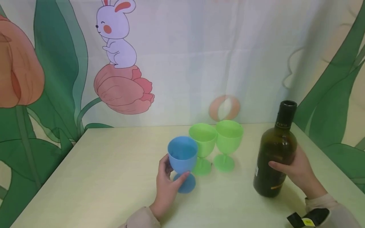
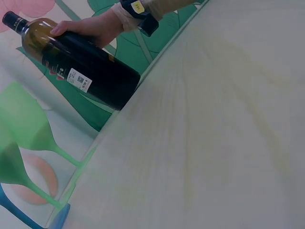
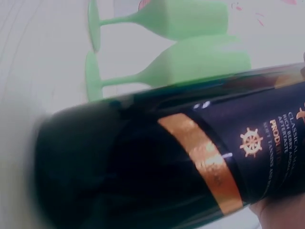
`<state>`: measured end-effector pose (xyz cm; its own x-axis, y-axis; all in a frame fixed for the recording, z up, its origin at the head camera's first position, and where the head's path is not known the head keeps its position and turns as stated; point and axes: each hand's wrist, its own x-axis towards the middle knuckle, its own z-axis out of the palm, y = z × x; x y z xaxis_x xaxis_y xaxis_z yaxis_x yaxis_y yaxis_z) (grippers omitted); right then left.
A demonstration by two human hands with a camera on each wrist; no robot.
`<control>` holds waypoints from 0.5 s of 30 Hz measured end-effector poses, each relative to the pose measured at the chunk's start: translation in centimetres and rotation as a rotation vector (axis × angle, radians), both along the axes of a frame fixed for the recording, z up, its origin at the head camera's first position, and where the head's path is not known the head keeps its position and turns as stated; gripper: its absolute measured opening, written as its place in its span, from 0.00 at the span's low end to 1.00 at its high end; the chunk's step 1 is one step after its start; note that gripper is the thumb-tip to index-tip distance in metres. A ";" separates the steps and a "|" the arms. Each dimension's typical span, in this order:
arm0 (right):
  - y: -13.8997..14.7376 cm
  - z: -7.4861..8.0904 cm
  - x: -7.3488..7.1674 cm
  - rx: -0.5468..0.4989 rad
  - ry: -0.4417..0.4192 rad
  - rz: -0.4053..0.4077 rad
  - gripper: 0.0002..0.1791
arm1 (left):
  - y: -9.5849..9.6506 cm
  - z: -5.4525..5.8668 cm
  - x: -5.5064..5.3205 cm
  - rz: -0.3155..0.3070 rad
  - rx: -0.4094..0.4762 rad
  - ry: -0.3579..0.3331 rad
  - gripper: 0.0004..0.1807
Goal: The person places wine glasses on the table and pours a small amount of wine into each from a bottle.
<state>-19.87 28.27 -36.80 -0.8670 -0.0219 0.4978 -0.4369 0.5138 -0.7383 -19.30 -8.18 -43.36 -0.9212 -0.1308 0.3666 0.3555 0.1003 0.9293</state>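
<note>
My left hand (image 1: 166, 191) holds a blue plastic goblet (image 1: 183, 163) near the middle of the table, fingers behind it and thumb at the stem below the bowl. The goblet is upright, and its bowl shows nothing but blue inside. Over on the right, my right hand (image 1: 303, 174) grips a dark wine bottle (image 1: 272, 148) round its body, thumb across the front. The bottle's mouth is uncovered and it leans slightly. A white barcode sticker (image 2: 79, 80) shows on it in the left wrist view, an orange-gold band (image 3: 205, 164) in the right wrist view.
Two light green goblets, one nearer (image 1: 203, 141) and one farther right (image 1: 229, 137), stand upright just behind the blue one. The pale table (image 1: 99, 177) ends at a printed curtain (image 1: 176, 63) with a rabbit and flowers. A black strap (image 1: 309, 218) circles the right wrist.
</note>
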 end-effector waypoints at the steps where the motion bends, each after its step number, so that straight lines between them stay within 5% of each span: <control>1: -0.2 0.2 0.1 0.014 -0.004 0.002 0.43 | 0.1 0.0 0.0 -0.006 -0.001 -0.003 0.42; 15: -2.6 5.5 0.9 0.257 -0.073 0.046 0.48 | 0.3 0.0 0.1 -0.013 0.008 -0.001 0.42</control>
<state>-19.00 25.71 -31.34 -0.8954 -0.1797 0.4075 -0.4149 0.6691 -0.6166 -19.22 -7.92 -43.38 -0.9232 -0.1216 0.3646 0.3558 0.0885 0.9304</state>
